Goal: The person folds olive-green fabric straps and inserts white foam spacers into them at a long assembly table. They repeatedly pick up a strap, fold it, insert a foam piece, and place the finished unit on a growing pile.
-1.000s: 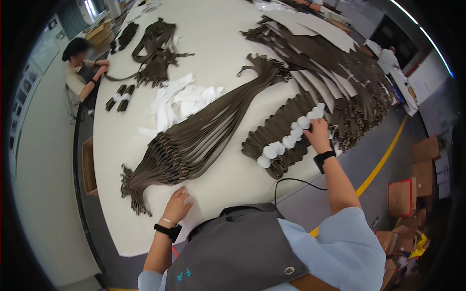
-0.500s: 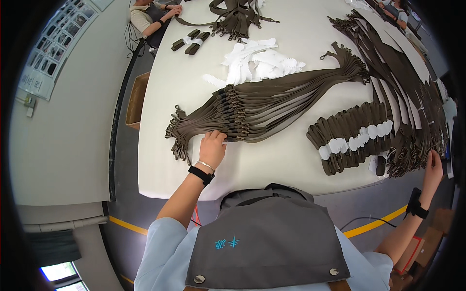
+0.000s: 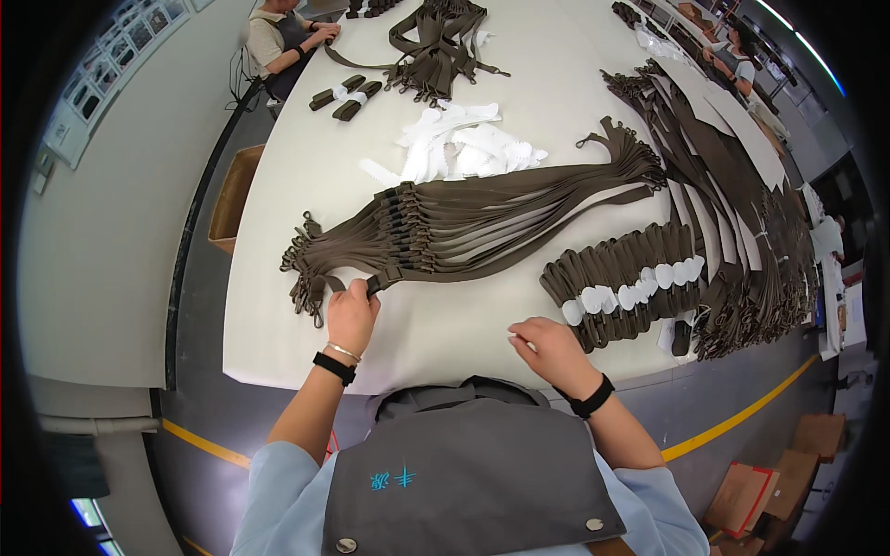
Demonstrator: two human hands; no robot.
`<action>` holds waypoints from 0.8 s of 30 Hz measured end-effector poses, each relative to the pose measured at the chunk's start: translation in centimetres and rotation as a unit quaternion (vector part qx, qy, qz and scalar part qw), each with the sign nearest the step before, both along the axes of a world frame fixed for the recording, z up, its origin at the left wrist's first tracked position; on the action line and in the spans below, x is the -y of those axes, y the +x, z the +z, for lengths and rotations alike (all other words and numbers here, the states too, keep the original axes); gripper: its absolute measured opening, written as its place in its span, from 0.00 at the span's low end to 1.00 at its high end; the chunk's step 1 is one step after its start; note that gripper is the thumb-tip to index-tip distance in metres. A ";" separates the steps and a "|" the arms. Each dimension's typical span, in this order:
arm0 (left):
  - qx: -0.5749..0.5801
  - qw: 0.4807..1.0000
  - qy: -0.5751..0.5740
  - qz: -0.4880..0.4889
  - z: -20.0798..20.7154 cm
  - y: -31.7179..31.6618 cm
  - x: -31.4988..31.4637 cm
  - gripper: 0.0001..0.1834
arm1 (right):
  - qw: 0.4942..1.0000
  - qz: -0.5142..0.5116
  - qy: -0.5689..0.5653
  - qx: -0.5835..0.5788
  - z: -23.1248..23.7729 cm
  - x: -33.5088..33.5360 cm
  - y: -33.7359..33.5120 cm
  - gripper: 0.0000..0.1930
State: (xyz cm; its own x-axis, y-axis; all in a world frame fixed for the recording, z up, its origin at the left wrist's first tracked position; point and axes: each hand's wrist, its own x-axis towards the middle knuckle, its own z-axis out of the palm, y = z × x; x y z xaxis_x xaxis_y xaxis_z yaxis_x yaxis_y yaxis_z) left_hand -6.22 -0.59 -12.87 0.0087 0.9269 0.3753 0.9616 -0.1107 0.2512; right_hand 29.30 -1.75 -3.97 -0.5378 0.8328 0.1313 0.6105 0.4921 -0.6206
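My left hand (image 3: pixel 352 317) pinches one dark brown webbing strap (image 3: pixel 464 276) close to its black slider buckle (image 3: pixel 385 279). That strap lies at the near side of a fanned row of similar straps (image 3: pixel 519 199). Metal snap hooks (image 3: pixel 304 264) bunch together at the row's left end, left of my hand. My right hand (image 3: pixel 553 352) hovers over the front of the table, its fingers loosely bent, with a gap between thumb and forefinger and nothing seen between them. Just beyond it sits a row of folded straps (image 3: pixel 621 259) wrapped with white paper bands (image 3: pixel 640 292).
White paper strips (image 3: pixel 464 144) lie piled behind the fanned straps on the white table (image 3: pixel 287 357). Long straps (image 3: pixel 742 278) hang over its right edge. Farther back are two banded bundles (image 3: pixel 345 97) and a strap heap (image 3: pixel 436 56). A co-worker (image 3: pixel 283 42) sits at far left; cardboard boxes (image 3: pixel 742 500) stand lower right.
My right hand has come from the hanging straps at far right to the front middle of the table. My left hand has drawn the nearest strap slightly toward me. The view has shifted.
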 end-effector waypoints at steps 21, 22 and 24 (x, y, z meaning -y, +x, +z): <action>0.593 0.707 -0.285 -0.258 17.1 0.3 8.2 0.22 | 0.924 0.301 0.196 -0.135 10.6 -3.7 -15.3 0.24; 0.553 0.721 -0.335 -0.247 18.1 0.7 8.5 0.18 | 0.914 0.330 0.206 -0.111 11.0 -3.2 -15.2 0.21; 0.532 0.706 -0.370 -0.284 18.6 0.9 8.0 0.15 | 0.905 0.342 0.228 -0.112 11.8 -2.9 -15.0 0.24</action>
State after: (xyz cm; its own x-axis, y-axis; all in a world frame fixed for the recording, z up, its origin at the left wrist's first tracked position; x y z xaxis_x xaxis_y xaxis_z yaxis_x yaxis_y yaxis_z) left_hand -5.28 -8.63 5.77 0.5357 0.8332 -0.1369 0.0377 0.1384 0.9897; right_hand 14.30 1.18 7.80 -0.8248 0.1473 0.5459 -0.0491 0.9431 -0.3288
